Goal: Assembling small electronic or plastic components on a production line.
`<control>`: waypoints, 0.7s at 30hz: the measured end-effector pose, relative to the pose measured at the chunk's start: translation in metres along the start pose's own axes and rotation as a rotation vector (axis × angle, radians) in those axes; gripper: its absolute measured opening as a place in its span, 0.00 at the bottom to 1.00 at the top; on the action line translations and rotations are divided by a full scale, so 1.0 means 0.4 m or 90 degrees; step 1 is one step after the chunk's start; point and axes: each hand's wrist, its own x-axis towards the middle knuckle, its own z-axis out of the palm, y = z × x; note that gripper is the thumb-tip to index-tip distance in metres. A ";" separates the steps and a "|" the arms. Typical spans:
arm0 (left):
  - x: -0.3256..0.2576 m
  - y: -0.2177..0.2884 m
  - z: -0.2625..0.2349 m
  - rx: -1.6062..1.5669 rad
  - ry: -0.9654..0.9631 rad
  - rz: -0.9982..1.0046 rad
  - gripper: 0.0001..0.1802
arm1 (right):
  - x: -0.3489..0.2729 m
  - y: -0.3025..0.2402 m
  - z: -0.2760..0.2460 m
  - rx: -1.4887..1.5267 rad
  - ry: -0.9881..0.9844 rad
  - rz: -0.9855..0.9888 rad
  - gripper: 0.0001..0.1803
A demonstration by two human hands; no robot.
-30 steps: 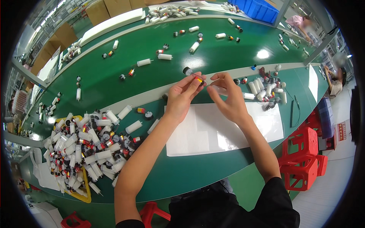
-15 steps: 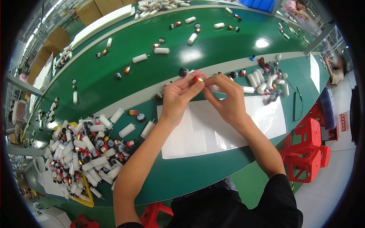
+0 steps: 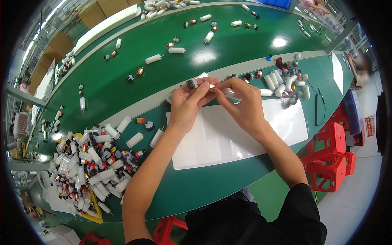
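Observation:
Both my hands meet above the white sheet (image 3: pixel 220 143). My left hand (image 3: pixel 184 107) is closed on a small gold-and-white cylindrical part (image 3: pixel 211 87), pinched by thumb and fingers. A dark round cap-like part (image 3: pixel 191 84) sticks out by its fingers. My right hand (image 3: pixel 243 100) has thumb and forefinger pressed together at the right end of the small part. Whether these fingertips grip the part itself or something finer, such as a wire, is too small to tell. A translucent white cylinder (image 3: pixel 233 94) lies partly hidden behind my right hand.
On the left, a yellow tray (image 3: pixel 97 209) overflows with white cylinders and red-and-black parts. More white cylinders (image 3: pixel 271 82) lie at the right, near a black pen-like tool (image 3: pixel 322 99) with a cord. Parts lie scattered on the green belt (image 3: pixel 134 98). Red stools (image 3: pixel 330 173) stand at right.
The small cylindrical part has turned between my fingers and shows less red. My left hand and the dark cap have shifted slightly left and down. My right fingertips have moved slightly left.

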 end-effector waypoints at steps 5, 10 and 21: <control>0.001 -0.011 -0.009 0.043 -0.016 0.021 0.14 | -0.003 0.014 0.007 0.061 -0.008 0.052 0.07; -0.004 -0.009 0.007 0.061 0.065 -0.001 0.15 | -0.013 0.020 0.024 -0.048 0.018 -0.060 0.07; 0.014 -0.014 -0.013 0.092 0.093 0.040 0.14 | -0.010 -0.053 0.003 -0.268 0.075 -0.115 0.12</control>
